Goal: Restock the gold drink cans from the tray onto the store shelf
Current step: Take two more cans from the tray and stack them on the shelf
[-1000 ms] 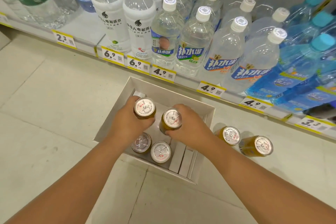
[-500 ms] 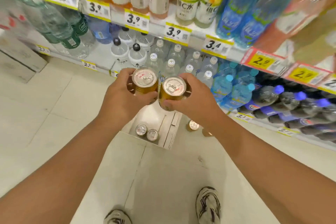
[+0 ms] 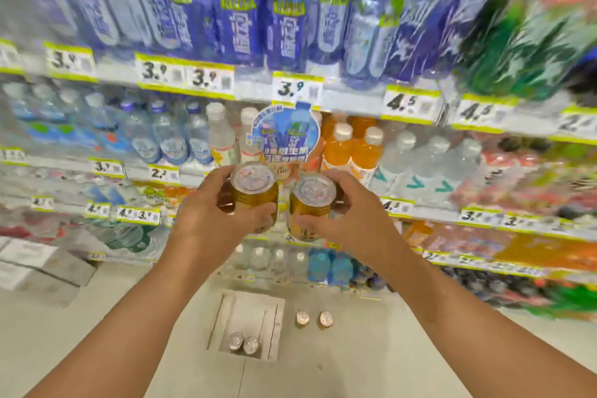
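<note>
My left hand grips one gold can and my right hand grips another gold can. Both cans are upright, side by side, held at chest height in front of the middle shelves. Far below on the floor lies the white cardboard tray with two gold cans at its near end. Two more gold cans stand on the floor just right of the tray.
Shelves of bottled water and orange drinks with yellow price tags fill the view ahead. A round blue promo sign hangs from the shelf edge just above the cans. Cardboard boxes sit on the floor at the left.
I have risen and the view has tilted up from the floor to the middle shelves. Both hands have lifted their cans from the tray up to shelf height.
</note>
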`<state>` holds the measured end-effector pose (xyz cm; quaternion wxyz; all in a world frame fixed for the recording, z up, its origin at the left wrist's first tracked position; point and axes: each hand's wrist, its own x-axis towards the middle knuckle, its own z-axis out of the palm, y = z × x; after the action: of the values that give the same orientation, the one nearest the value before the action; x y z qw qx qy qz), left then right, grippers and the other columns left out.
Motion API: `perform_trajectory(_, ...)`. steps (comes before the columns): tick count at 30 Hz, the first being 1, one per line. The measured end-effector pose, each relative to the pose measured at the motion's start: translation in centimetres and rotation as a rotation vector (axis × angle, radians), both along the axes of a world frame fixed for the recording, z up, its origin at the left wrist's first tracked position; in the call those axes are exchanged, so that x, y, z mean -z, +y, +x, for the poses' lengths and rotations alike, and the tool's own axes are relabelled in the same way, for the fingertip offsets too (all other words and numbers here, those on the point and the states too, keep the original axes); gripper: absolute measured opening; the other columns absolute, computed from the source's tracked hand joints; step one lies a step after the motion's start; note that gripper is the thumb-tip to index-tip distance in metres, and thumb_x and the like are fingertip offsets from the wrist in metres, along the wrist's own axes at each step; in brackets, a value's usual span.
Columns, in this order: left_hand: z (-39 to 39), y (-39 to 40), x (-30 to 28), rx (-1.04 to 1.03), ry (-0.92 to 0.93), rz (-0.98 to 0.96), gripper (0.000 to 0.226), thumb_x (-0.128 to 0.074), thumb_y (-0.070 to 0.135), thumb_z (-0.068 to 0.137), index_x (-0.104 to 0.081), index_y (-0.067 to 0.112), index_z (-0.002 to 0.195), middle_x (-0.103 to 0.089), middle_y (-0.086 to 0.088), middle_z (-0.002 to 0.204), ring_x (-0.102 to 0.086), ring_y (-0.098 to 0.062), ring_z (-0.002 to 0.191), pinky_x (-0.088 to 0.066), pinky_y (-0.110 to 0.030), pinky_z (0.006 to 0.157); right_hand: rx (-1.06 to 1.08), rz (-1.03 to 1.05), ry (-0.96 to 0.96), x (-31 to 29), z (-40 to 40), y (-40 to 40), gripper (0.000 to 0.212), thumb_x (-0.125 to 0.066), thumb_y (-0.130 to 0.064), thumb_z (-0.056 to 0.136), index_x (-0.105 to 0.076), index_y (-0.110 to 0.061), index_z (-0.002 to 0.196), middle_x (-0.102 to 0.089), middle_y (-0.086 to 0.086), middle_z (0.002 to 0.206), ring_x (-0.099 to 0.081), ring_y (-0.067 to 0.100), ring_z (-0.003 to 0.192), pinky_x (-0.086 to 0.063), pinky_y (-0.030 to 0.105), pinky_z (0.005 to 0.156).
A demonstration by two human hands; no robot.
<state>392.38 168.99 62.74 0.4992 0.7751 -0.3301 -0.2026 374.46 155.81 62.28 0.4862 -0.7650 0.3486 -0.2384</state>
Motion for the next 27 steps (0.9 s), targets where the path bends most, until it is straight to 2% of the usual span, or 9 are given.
perform_trajectory(5, -1.7, -2.5, -11.4, 0.095, -0.12, -0.05, 0.048, -0.089, 0.037, 0.065, -0.066, 0.039, 0.108, -0.075, 0.023, 0.09, -0.068, 0.009, 0.079, -0.045, -0.006, 0.065, 0.079, -0.077, -0.051, -10.4, -3.2, -2.4, 0.054, -0.094, -0.035, 0.06, -0.062, -0.044, 0.102, -0.071, -0.029, 0.095, -0.066, -0.01, 0.088, -0.05, 0.012, 0.08)
perform_trajectory(7, -2.5, -3.8, -15.1, 0.114, -0.13, -0.086, 0.046, -0.089, 0.031, 0.067, -0.067, 0.035, 0.107, -0.073, 0.026, 0.086, -0.066, 0.01, 0.077, -0.044, -0.004, 0.062, 0.108, -0.096, -0.063, -13.9, -4.2, -3.4, 0.056, -0.094, -0.035, 0.059, -0.065, -0.036, 0.106, -0.073, -0.019, 0.097, -0.068, -0.004, 0.09, -0.053, 0.019, 0.083)
perform_trajectory(10, -4.0, -5.9, -20.7, 0.134, -0.113, -0.103, 0.042, -0.088, 0.029, 0.071, -0.065, 0.037, 0.106, -0.066, 0.039, 0.072, -0.06, 0.018, 0.065, -0.042, -0.002, 0.053, 0.103, -0.132, -0.078, -18.7, -5.7, -5.0, 0.057, -0.093, -0.037, 0.06, -0.067, -0.03, 0.109, -0.075, -0.011, 0.099, -0.07, 0.005, 0.091, -0.057, 0.029, 0.085)
perform_trajectory(12, -4.8, -7.3, -23.9, 0.157, -0.109, -0.129, 0.041, -0.086, 0.035, 0.072, -0.064, 0.038, 0.106, -0.067, 0.039, 0.075, -0.062, 0.019, 0.069, -0.045, -0.007, 0.054, 0.104, -0.149, -0.105, -21.6, -6.7, -6.1, 0.054, -0.093, -0.034, 0.061, -0.067, -0.028, 0.108, -0.075, -0.01, 0.097, -0.07, -0.001, 0.086, -0.056, 0.02, 0.078)
perform_trajectory(14, -5.5, -8.4, -26.6, 0.15, -0.136, -0.151, 0.045, -0.086, 0.046, 0.068, -0.065, 0.04, 0.108, -0.073, 0.027, 0.084, -0.067, 0.011, 0.08, -0.053, -0.02, 0.069, 0.086, -0.131, -0.142, -24.2, -7.6, -7.4, 0.048, -0.094, -0.023, 0.064, -0.068, -0.025, 0.105, -0.076, -0.011, 0.091, -0.069, -0.006, 0.078, -0.051, 0.01, 0.07)
perform_trajectory(17, -6.8, -10.0, -30.3, 0.111, -0.176, -0.171, 0.051, -0.084, 0.054, 0.065, -0.067, 0.039, 0.111, -0.074, 0.016, 0.098, -0.068, -0.001, 0.093, -0.053, -0.027, 0.079, 0.056, -0.12, -0.191, -27.5, -8.6, -9.6, 0.045, -0.094, -0.024, 0.064, -0.068, -0.029, 0.101, -0.078, -0.009, 0.092, -0.073, 0.004, 0.085, -0.056, 0.023, 0.077)
perform_trajectory(20, -8.0, -11.7, -33.9, 0.083, -0.204, -0.201, 0.051, -0.085, 0.053, 0.065, -0.07, 0.036, 0.11, -0.075, 0.014, 0.095, -0.069, -0.002, 0.089, -0.049, -0.023, 0.07, 0.021, -0.097, -0.203, -31.0, -9.5, -11.4, 0.045, -0.093, -0.024, 0.066, -0.066, -0.031, 0.101, -0.077, -0.012, 0.093, -0.072, -0.001, 0.081, -0.055, 0.021, 0.073)
perform_trajectory(23, -8.3, -13.4, -36.8, 0.067, -0.222, -0.215, 0.047, -0.083, 0.057, 0.064, -0.071, 0.037, 0.105, -0.075, 0.015, 0.09, -0.069, -0.003, 0.082, -0.049, -0.026, 0.065, -0.005, -0.116, -0.21, -34.2, -10.1, -12.9, 0.047, -0.091, -0.027, 0.067, -0.067, -0.027, 0.108, -0.077, -0.011, 0.098, -0.073, 0.0, 0.086, -0.057, 0.021, 0.076)
perform_trajectory(27, -7.8, -16.2, -39.9, 0.091, -0.216, -0.236, 0.052, -0.085, 0.062, 0.054, -0.074, 0.035, 0.097, -0.077, 0.014, 0.089, -0.073, -0.007, 0.082, -0.06, -0.038, 0.084, 0.011, -0.169, -0.215, -37.5, -9.8, -15.1, 0.052, -0.091, -0.038, 0.065, -0.07, -0.026, 0.11, -0.078, -0.008, 0.101, -0.074, 0.008, 0.093, -0.06, 0.036, 0.086)
